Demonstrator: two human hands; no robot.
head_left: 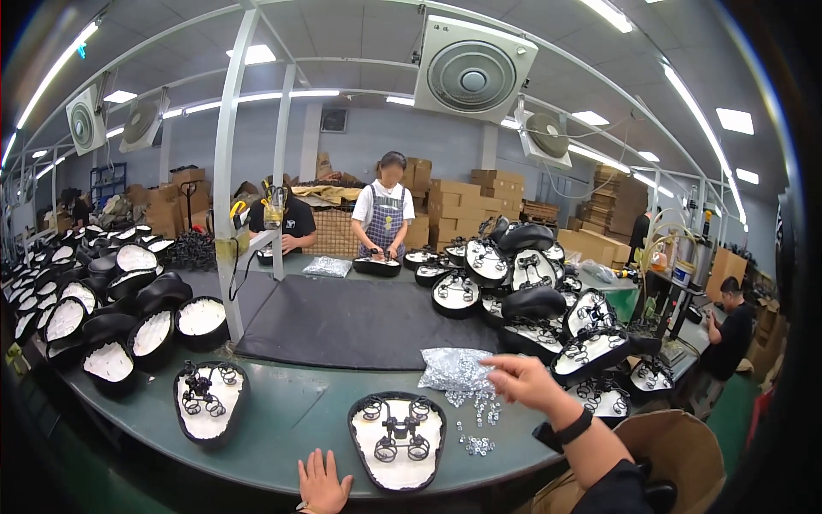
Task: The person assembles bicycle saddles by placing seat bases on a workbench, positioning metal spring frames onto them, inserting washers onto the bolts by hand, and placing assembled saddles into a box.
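Note:
A bicycle saddle [396, 463] lies upside down on the green bench in front of me. Its black shell holds a white underside, with a black spring frame [399, 426] resting on it. My left hand [324, 483] is flat on the bench edge beside this saddle, fingers spread and holding nothing. Over a clear plastic bag of small metal nuts [451, 370] hovers my right hand [521, 381], its index finger stretched out and the others loosely bent; no nut shows between them. Loose nuts [478, 445] are scattered below the bag.
Another upturned saddle [209, 403] with a spring frame sits at left. Piled saddles [154, 332] fill the far left; fitted ones [591, 355] are heaped at right. A black mat [334, 321] covers the bench middle. Across it a person [383, 218] handles a saddle. A cardboard box [668, 445] stands lower right.

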